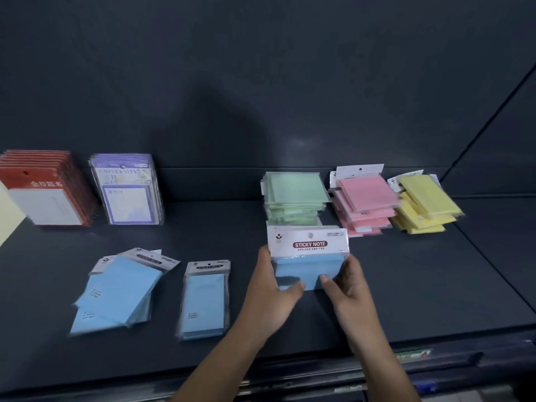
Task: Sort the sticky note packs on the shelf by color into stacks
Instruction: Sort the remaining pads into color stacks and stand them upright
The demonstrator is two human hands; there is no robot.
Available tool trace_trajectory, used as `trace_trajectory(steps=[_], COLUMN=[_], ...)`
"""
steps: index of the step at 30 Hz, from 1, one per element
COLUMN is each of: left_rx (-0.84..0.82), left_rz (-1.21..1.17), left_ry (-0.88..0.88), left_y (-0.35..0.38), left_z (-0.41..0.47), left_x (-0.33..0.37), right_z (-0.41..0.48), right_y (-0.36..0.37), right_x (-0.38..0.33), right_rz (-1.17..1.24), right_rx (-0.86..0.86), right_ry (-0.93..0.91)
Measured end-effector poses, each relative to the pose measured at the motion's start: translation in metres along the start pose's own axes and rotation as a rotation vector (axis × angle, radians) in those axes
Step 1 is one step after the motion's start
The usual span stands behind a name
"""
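My left hand (269, 297) and right hand (345, 288) grip the blue sticky note pack (309, 268) by its sides. I hold it upright over the middle of the shelf (406, 285), just in front of the green stack (294, 192). I should lay it flat on the blue stack (206, 300) nearer the left front edge, with the edges squared so the glossy wrappers don't slide.

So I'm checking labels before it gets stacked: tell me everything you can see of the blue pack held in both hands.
The blue pack is light blue notes in clear glossy wrap under a white header card with a logo, a hang hole and a dark red STICKY NOTE label. It is upright, header up, facing the camera, before the green stack. The left hand and right hand grip its sides, thumbs on the front.
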State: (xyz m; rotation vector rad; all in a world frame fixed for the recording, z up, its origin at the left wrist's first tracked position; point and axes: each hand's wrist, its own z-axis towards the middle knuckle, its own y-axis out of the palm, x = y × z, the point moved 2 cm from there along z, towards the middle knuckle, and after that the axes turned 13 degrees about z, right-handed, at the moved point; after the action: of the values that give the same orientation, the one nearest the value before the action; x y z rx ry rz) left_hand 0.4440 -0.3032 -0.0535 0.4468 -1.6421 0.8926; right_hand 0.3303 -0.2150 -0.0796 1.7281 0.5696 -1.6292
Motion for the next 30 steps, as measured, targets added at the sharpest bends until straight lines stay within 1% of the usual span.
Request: trace_trajectory(steps=[1, 3, 5, 7, 9, 12, 14, 17, 20, 23, 26, 30], left_rx=[0.000, 0.068, 0.130, 0.154, 0.198, 0.278, 0.319, 0.329, 0.333, 0.394, 0.454, 0.434], left_rz=[0.079, 0.233, 0.313, 0.305, 0.217, 0.146, 0.190, 0.261, 0.359, 0.430, 0.408, 0.356], left_ry=[0.017, 0.067, 0.094, 0.149, 0.207, 0.244, 0.228, 0.180, 0.131, 0.101, 0.101, 0.020], left_y=[-0.001, -0.006, -0.016, -0.032, -0.055, -0.095, -0.120, -0.147, -0.154, -0.152, -0.148, -0.137], left_z=[0.001, 0.004, 0.007, 0.012, 0.016, 0.031, 0.047, 0.074, 0.098, 0.112, 0.120, 0.125], left_x=[-0.004, -0.008, -0.007, -0.005, 0.000, -0.002, -0.009, -0.021, -0.036, -0.047, -0.052, -0.061], right_z=[0.001, 0.004, 0.008, 0.014, 0.022, 0.038, 0.053, 0.077, 0.099, 0.116, 0.127, 0.130], right_y=[-0.001, -0.004, 0.000, 0.014, 0.036, 0.078, 0.105, 0.142, 0.166, 0.177, 0.181, 0.181], right_x=[0.001, 0.001, -0.003, -0.010, -0.017, -0.022, -0.020, -0.007, 0.013, 0.027, 0.035, 0.041], right_rz=[-0.038, -0.129, -0.175, -0.148, -0.092, -0.055, -0.051, -0.119, -0.213, -0.296, -0.315, -0.385], right_rx=[-0.006, -0.014, -0.038, -0.070, -0.102, -0.119, -0.115, -0.111, -0.124, -0.118, -0.095, -0.056], right_ry=[-0.007, -0.051, -0.107, -0.181, -0.254, -0.307, -0.309, -0.290, -0.250, -0.229, -0.206, -0.195])
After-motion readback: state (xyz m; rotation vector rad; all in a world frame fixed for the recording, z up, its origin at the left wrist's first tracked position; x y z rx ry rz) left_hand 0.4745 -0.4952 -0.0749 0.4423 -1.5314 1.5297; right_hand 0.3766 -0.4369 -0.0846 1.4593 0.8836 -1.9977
